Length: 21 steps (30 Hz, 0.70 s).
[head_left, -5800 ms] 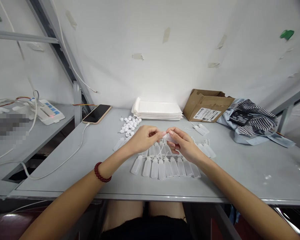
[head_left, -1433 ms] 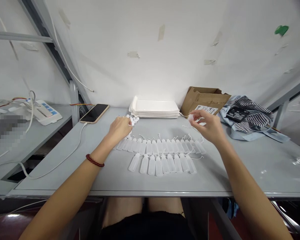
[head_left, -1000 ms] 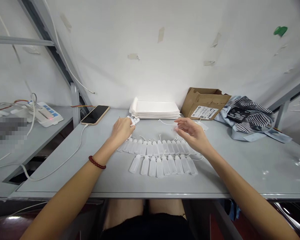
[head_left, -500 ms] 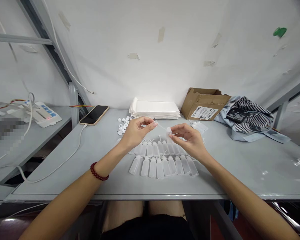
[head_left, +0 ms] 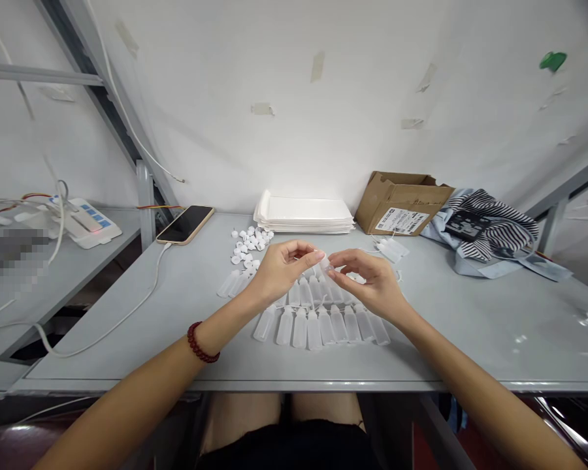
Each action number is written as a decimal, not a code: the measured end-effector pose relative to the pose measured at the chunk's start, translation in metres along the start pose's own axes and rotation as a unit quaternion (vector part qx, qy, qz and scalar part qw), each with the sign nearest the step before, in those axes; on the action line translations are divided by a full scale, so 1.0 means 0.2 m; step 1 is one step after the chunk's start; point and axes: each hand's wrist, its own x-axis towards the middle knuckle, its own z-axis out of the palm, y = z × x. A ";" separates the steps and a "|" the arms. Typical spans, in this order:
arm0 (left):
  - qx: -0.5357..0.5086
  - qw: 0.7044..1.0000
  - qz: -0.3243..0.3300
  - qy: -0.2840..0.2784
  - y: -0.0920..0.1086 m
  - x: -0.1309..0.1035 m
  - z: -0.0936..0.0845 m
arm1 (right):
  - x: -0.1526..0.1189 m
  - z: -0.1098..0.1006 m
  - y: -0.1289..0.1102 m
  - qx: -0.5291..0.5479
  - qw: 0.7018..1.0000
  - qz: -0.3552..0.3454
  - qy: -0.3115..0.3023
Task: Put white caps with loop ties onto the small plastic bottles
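Observation:
My right hand (head_left: 367, 281) pinches a small translucent plastic bottle (head_left: 325, 265) between thumb and fingertips, held above the table. Close against it, my left hand (head_left: 289, 267) has its thumb and forefinger closed on the white cap (head_left: 320, 256) at the bottle's top; the fingers partly hide it. Below my hands lie two rows of similar bottles, a front row (head_left: 313, 329) and a back row (head_left: 306, 292), with thin white strips at their necks. Past my left hand is a pile of small white caps (head_left: 247, 243).
A stack of white padded envelopes (head_left: 304, 214) and an open cardboard box (head_left: 402, 202) stand by the wall. A phone (head_left: 185, 225) with a white cable lies left. On the right are striped cloth (head_left: 494, 222) and a few more bottles (head_left: 392, 248).
My left hand has moved right and slightly down, from the end of the thin white strip to the bottle's top. My right hand and the bottle have shifted slightly.

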 end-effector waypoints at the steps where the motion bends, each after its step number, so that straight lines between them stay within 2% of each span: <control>1: 0.003 1.000 -0.002 -0.003 0.00 0.00 0.00 | 0.00 0.00 0.00 -0.008 1.000 -0.005 -0.004; 6: 0.043 0.999 0.013 -0.011 0.01 -0.01 0.01 | -0.01 0.01 0.00 -0.004 1.000 -0.009 -0.005; 10: 0.059 0.998 0.018 -0.016 0.01 -0.01 0.00 | 0.00 0.01 -0.01 0.074 0.995 0.059 -0.005; 15: 0.035 0.998 0.015 -0.052 0.02 0.00 -0.02 | 0.02 -0.01 -0.02 0.228 0.962 0.146 -0.032; 21: 0.006 0.993 0.009 -0.117 0.06 0.00 -0.05 | 0.02 -0.01 -0.01 0.293 0.938 0.170 -0.068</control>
